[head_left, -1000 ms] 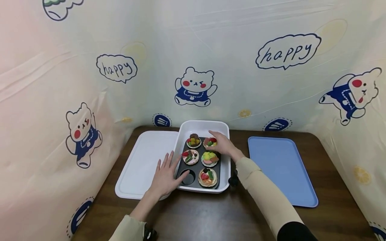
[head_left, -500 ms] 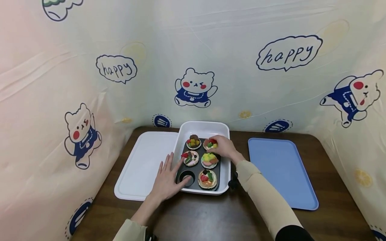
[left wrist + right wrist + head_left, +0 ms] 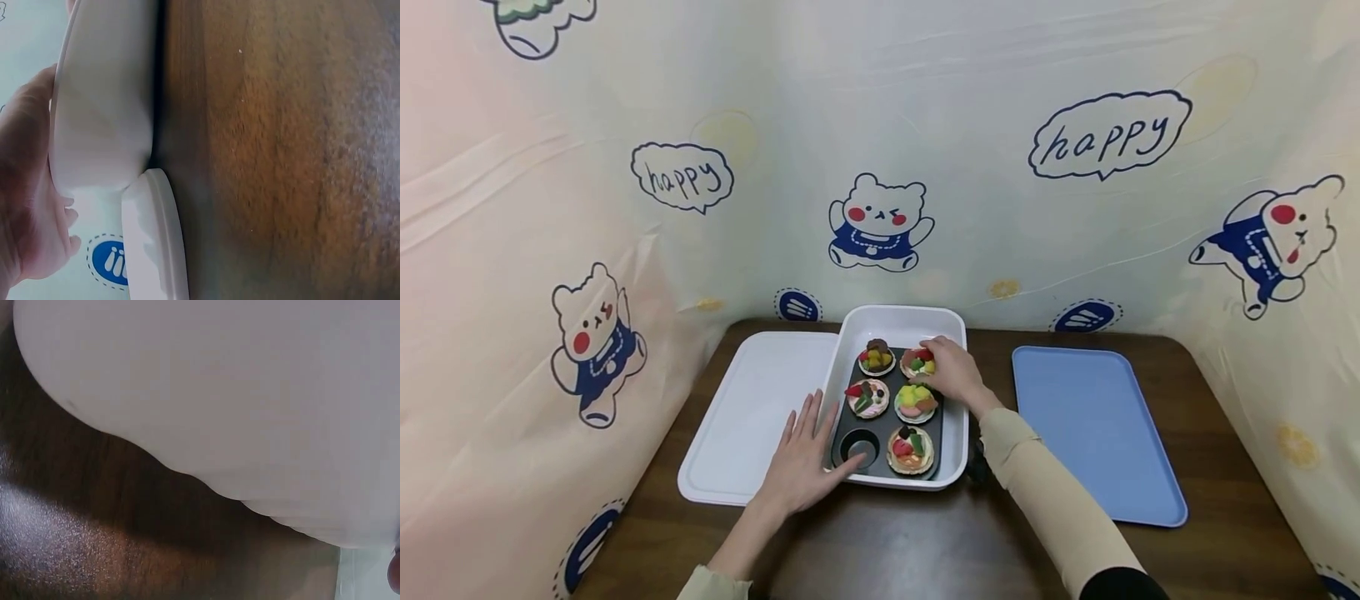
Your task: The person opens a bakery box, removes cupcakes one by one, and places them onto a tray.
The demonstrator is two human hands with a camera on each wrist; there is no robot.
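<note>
A dark muffin pan (image 3: 883,425) lies inside a deep white bin (image 3: 957,450), with several toy fruit tarts in its cups. My right hand (image 3: 957,372) reaches over the bin's right side and pinches the far-right tart (image 3: 917,361), which still sits at its cup. Just nearer is a tart with yellow topping (image 3: 916,402). Fingers spread, my left hand (image 3: 801,462) rests at the bin's near-left corner, its thumb by the bare near-left cup (image 3: 860,450). The left wrist view shows this hand (image 3: 28,200) against the bin wall (image 3: 103,94); the bin's side (image 3: 219,394) fills most of the right wrist view.
A flat white tray (image 3: 737,425) lies left of the bin, partly under the bin's edge or beside it; I cannot tell which. At the right lies a blue tray (image 3: 1097,425). Both are on a dark wooden table (image 3: 887,542), with a printed cloth (image 3: 775,225) behind.
My right hand's fingers have come down and closed in on the far-right tart. The left hand has shifted slightly nearer to me along the bin's corner. The head view has moved a little.
</note>
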